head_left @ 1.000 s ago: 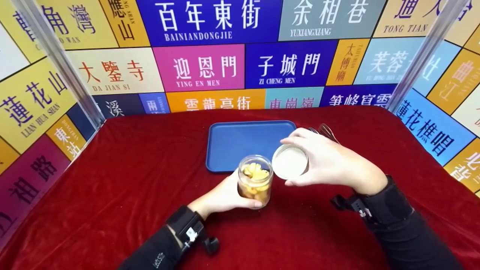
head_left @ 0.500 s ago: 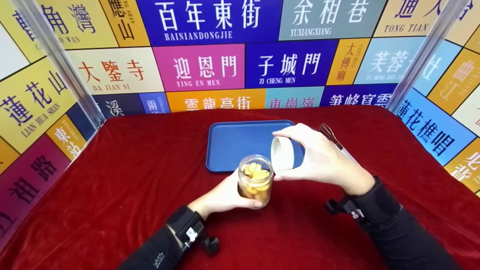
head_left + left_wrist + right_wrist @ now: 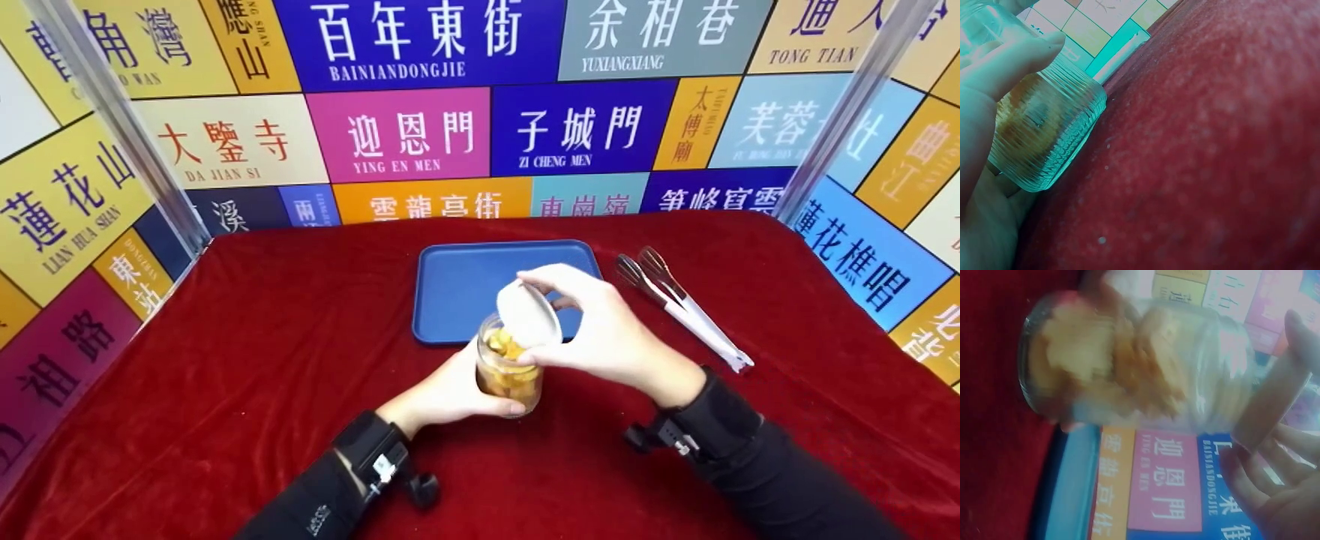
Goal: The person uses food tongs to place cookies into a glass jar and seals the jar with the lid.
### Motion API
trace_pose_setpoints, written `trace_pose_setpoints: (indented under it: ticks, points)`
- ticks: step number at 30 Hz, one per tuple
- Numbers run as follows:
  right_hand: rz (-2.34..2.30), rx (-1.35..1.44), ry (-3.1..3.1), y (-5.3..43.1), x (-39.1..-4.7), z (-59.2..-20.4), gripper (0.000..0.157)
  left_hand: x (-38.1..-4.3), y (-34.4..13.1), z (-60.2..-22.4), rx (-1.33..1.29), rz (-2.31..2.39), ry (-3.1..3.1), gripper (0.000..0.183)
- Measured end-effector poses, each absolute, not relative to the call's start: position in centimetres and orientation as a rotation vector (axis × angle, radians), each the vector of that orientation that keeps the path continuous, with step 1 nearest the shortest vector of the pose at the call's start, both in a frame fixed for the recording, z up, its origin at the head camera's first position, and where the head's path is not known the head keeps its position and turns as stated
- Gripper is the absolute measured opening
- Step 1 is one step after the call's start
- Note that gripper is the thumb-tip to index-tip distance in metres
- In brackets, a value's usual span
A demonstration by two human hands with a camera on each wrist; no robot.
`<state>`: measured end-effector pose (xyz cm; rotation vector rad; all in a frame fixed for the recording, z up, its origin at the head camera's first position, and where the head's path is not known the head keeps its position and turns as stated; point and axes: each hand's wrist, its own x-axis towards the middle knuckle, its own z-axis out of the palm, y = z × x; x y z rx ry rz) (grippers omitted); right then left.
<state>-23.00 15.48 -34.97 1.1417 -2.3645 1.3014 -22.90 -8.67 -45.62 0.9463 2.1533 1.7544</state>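
A clear ribbed glass jar (image 3: 511,382) with yellowish food pieces (image 3: 1078,349) inside stands upright on the red cloth. My left hand (image 3: 446,390) grips it from the left, thumb across the front. In the left wrist view the thumb and fingers wrap the jar's side (image 3: 1067,118). My right hand (image 3: 600,322) holds a white round lid (image 3: 527,313) by its edge, tilted over the jar's mouth. Part of the opening is hidden by the lid in the head view. In the right wrist view the lid (image 3: 1269,408) is at a slant right at the jar's rim.
Behind the jar lies a blue tray (image 3: 465,277). A pair of tongs (image 3: 686,311) with white handles and brown tips rests on the cloth (image 3: 262,360) to the right. A wall of colourful sign panels (image 3: 405,139) and metal posts (image 3: 840,120) border the far side.
My right hand has moved left, turning the lid from beside the jar to a tilt over its mouth. The tongs have come into full view. The left hand and jar stay put.
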Motion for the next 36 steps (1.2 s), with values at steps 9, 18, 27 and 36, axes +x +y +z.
trace_pose_setpoints:
  ticks: [9,18,27,36]
  points:
    - [1.237,1.088,-2.386,14.4,-22.7,-36.4,0.087,-22.8,-8.6,-45.7,0.960,1.745,2.193,0.097]
    - [1.163,1.121,-2.425,14.1,-22.7,-36.9,0.084,-22.9,-8.7,-45.7,0.976,1.743,2.192,0.100]
    - [1.126,1.124,-2.501,14.0,-22.6,-37.0,0.083,-23.0,-8.8,-45.7,0.963,1.714,2.223,0.102]
    - [1.397,1.285,-2.585,15.8,-24.6,-37.1,0.101,-23.2,-8.7,-46.1,0.997,1.783,2.129,0.103]
